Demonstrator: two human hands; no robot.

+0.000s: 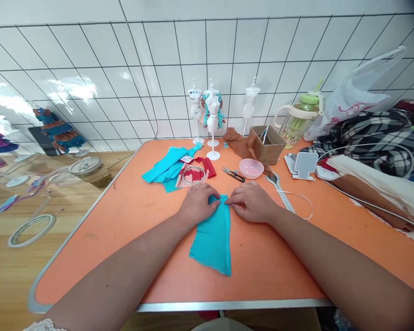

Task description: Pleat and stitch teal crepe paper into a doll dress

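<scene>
A piece of turquoise fabric (212, 243) lies on the orange table in front of me, narrower at its far end and wider toward me. At its far left corner, the thumb and fingers of my left hand (199, 203) pinch the cloth. My right hand (251, 202) has its fingertips closed on the far right edge. Between the two hands, the far edge looks folded over in a narrow strip. Just beyond them are an embroidery hoop (204, 171) over red and pink cloth, thread snips (235, 174) and a pink bowl (251, 168).
More turquoise fabric (165, 168) is piled at the back left. White mini dress forms (213, 115) stand by the tiled wall. A cardboard box (268, 149), a drink bottle (298, 119), a phone stand (304, 165) and a white cable crowd the right. A tape roll (15, 241) is at left.
</scene>
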